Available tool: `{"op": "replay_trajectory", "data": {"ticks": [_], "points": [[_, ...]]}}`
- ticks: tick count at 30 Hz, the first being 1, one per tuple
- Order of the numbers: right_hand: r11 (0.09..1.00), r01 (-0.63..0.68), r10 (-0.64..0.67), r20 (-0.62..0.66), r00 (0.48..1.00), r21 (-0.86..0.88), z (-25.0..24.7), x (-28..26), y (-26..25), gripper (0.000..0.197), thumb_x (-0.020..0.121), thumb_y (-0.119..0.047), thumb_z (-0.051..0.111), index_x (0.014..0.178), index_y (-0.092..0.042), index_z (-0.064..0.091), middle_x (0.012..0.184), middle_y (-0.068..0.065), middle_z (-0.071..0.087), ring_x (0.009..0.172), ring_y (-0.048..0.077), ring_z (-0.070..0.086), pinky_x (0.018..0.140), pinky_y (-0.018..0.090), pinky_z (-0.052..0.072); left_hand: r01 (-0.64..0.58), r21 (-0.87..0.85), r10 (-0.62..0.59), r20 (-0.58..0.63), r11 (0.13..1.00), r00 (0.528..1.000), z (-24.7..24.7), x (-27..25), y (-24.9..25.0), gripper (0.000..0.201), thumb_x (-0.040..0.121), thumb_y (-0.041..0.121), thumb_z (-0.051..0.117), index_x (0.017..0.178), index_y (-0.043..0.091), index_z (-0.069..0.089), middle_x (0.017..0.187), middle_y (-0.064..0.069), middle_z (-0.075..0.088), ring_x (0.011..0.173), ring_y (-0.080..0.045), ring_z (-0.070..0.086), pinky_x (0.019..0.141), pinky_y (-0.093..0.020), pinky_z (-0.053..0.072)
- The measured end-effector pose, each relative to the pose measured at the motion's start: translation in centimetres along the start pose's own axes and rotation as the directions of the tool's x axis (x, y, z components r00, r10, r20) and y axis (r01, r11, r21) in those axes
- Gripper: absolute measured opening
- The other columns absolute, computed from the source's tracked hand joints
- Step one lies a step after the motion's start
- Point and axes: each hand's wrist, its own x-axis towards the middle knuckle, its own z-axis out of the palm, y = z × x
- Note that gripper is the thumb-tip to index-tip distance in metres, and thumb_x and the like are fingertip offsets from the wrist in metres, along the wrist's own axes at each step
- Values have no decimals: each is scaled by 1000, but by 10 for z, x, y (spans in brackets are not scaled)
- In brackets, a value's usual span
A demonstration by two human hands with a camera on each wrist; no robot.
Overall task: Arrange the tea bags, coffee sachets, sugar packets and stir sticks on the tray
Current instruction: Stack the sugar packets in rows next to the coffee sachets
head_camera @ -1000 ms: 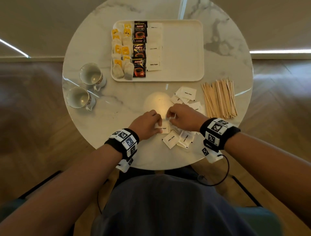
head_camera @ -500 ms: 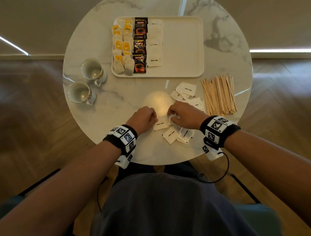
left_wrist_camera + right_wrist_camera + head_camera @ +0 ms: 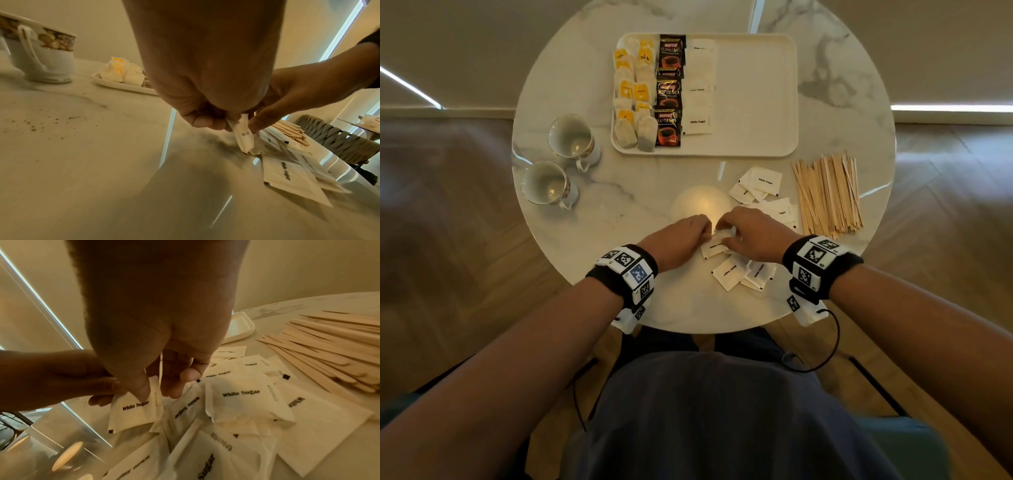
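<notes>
Marble surface (image 3: pixel 592 85): tray (image 3: pixel 756 102) at far edge holds tea bags (image 3: pixel 633 99), coffee sachets (image 3: pixel 669 92), some sugar. Both my hands (image 3: pixel 678 240) (image 3: pixel 753 236) pinch sugar packet (image 3: pixel 135 408) near front edge. Loose packets (image 3: pixel 760 183), stir sticks (image 3: pixel 825 195) still off tray.

**Both hands meet low over the near side of the table**

Both forearms reach forward and converge. The left hand (image 3: pixel 681 240) has its fingers curled under, its thumb and fingertips (image 3: pixel 202 121) pinching a sugar packet (image 3: pixel 134 408). The right hand (image 3: pixel 751 236) pinches the same packet, thumb on its printed face. Both wrists carry black bands with square markers.
</notes>
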Motion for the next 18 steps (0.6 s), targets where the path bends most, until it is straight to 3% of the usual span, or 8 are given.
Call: {"op": "replay_trajectory", "data": {"ticks": [2,5,9,11,15,18], "points": [[1000,9,-9,-24,1000,-1,2,-1,0,27,95,-35,60,117,-20,61,108,-2,57,101,17,55,86,30,45,-17,-16,17,-19,1000,1000,-2,0,4,16,105,23,42,98,11,50,92,-1,53,77,-17,47,70,-29,39],[999,42,-39,-86,995,32,3,-5,4,33,94,-34,62,123,-20,59,118,-2,50,102,13,50,88,28,43,-56,-43,54,-62,998,997,-3,3,9,15,104,22,45,99,9,52,92,1,52,77,-13,45,67,-23,32],[999,34,-35,-27,999,-15,-4,-10,7,18,97,-29,57,110,-19,65,100,-1,60,92,17,55,81,31,45,-123,-5,120,-158,992,980,0,3,12,14,101,23,53,102,9,55,94,1,54,80,-15,48,71,-27,42],[1000,23,-23,-58,998,1,-7,-12,11,15,97,-26,55,104,-18,66,95,-2,62,89,17,56,79,33,47,-87,10,87,-206,996,975,5,1,14,17,100,29,54,103,13,53,94,0,54,78,-16,50,68,-27,45],[998,-5,14,-139,990,68,-10,-14,20,16,97,-25,51,98,-18,65,93,-2,66,86,16,58,79,33,49,-18,3,18,-187,1000,982,19,-3,18,15,98,30,56,98,16,50,91,1,54,75,-17,51,70,-38,50],[995,-18,38,-192,981,103,-9,-16,26,13,97,-27,51,94,-21,62,89,-3,64,82,15,57,76,34,50,-34,4,34,-123,999,992,27,-6,19,25,91,35,66,96,16,50,93,3,53,75,-15,51,70,-37,50]]}}
